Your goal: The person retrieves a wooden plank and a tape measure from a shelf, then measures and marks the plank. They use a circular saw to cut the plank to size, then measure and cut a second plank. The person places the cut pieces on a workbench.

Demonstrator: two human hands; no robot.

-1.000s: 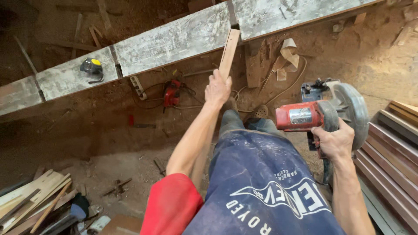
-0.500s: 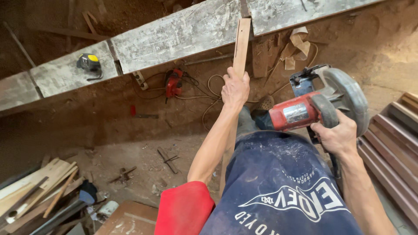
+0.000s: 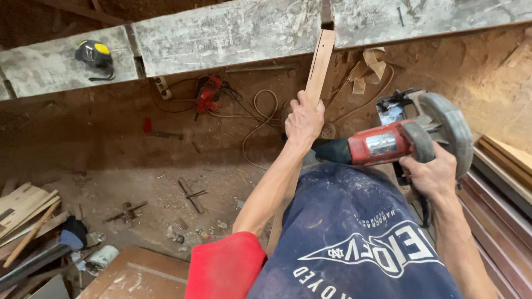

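While the left hand [image 3: 303, 118] grips a narrow wooden strip [image 3: 320, 66], the right hand [image 3: 429, 173] carries a red circular saw [image 3: 413, 138].

The strip's far end leans into a gap in the grey beam [image 3: 221, 36] (probably for support), fingers wrapped round it; the right fist is closed on the saw's handle, holding it off the wood.

My left hand [image 3: 303, 119] grips a pale tan wood strip [image 3: 320, 69]; my right hand [image 3: 429, 173] holds a circular saw [image 3: 407, 141] with red body, silver label, black rear and grey guard. Far left, a black-and-yellow tape measure [image 3: 94, 54] lies on the whitish-grey beam [image 3: 233, 33]. My shirt [image 3: 354, 243] is navy with white print, its sleeve red.
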